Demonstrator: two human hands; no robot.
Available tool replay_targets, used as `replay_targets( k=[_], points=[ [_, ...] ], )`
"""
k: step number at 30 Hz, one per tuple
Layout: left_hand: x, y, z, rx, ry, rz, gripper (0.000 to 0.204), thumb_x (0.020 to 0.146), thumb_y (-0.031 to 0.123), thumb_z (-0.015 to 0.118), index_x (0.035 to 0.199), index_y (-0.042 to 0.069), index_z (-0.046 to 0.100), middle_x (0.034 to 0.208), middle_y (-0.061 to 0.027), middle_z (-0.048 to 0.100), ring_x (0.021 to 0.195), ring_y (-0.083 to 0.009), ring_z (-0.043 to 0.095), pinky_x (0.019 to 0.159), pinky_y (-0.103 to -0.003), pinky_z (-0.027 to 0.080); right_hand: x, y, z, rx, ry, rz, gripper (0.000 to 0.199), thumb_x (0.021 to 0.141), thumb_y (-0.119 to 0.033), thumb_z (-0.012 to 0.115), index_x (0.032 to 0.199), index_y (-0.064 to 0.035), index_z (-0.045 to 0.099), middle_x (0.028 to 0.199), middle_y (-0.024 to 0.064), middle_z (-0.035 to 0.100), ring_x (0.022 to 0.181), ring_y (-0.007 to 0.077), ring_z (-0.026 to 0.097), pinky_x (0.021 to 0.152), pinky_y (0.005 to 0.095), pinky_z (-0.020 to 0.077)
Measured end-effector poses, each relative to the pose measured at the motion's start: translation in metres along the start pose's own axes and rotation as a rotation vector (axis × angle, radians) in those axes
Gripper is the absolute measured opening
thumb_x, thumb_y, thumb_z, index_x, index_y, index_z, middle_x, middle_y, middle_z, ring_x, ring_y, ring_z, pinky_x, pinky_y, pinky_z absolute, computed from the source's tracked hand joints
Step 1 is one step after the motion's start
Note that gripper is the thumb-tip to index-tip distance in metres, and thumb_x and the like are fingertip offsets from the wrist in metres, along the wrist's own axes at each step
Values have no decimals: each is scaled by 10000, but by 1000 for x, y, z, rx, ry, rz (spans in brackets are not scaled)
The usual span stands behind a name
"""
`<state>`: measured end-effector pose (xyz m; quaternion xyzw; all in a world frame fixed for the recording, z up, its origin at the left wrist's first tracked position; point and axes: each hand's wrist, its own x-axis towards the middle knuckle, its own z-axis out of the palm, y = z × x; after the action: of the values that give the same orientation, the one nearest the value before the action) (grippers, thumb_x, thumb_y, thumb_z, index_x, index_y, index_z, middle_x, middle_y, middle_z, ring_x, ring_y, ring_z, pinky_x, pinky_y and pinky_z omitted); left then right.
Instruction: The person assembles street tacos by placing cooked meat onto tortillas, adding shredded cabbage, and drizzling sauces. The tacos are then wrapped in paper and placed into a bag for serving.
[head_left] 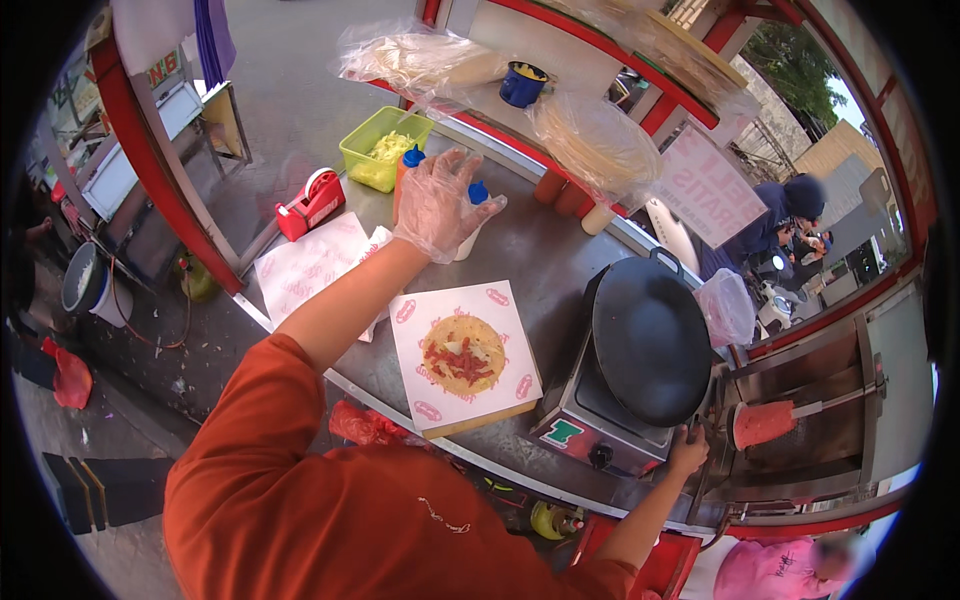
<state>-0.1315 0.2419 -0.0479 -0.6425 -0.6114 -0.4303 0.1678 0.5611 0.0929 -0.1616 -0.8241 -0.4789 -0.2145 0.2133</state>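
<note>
My left hand (445, 205), in a clear plastic glove, reaches over two squeeze bottles with its fingers spread. The orange bottle (404, 185) has a blue cap and stands partly behind the fingers. Beside the thumb shows the blue cap (478, 192) of a pale bottle, mostly hidden by the hand. Nearer me, a round flatbread (463, 355) with strips of reddish meat and pale shreds lies on printed paper (510, 310) over a board. To the right, my right hand (689, 451) is curled at the stove's far right corner, below a black pan; what its fingers hold is hidden.
The black pan (650, 340) sits tilted on a gas stove (600, 430). Right of it, a meat cone (765, 425) is on a skewer. A green tub (375, 160) of shreds, a red tape dispenser (310, 205), paper sheets (300, 265) and bagged flatbreads (595, 140) line the counter.
</note>
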Motion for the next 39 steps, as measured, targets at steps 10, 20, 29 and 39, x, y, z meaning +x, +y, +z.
replay_targets(
  k=[10, 20, 29, 39],
  points=[
    [-74, 9, 56, -635, -227, 215, 401, 832, 138, 893, 1101, 87, 600, 1153, -131, 709, 1041, -361, 698, 993, -491, 550, -180, -274, -119, 1984, -451, -74, 525, 1049, -342, 701, 1368, 65, 606, 1192, 208, 705, 959, 244, 711, 751, 340, 590],
    [-161, 44, -106, -1145, -398, 873, 216, 988, 175, 741, 1181, 81, 721, 1292, -116, 726, 1257, -310, 682, 1145, -478, 484, -150, -438, -149, 2205, -734, 371, 628, 1048, -246, 620, 1586, -82, 340, 1356, 223, 589, 1071, 357, 721, 989, 508, 599],
    [-267, -77, -161, -1189, -1346, -239, 341, 1075, 283, 676, 1303, 31, 706, 1231, -169, 753, 1185, -310, 712, 1021, -439, 545, -138, -435, -129, 1611, -684, 133, 528, 952, -74, 743, 1413, 38, 512, 1286, 190, 679, 1183, 282, 672, 1032, 442, 546],
    [-369, -167, -120, -259, -1609, -376, 552, 1015, 549, 631, 1271, 71, 734, 1310, -195, 731, 1228, -410, 682, 1039, -478, 547, -166, -416, -95, 1754, -403, 199, 468, 935, 32, 777, 1350, 60, 562, 1240, 171, 681, 1234, 358, 706, 999, 444, 597]
  ],
)
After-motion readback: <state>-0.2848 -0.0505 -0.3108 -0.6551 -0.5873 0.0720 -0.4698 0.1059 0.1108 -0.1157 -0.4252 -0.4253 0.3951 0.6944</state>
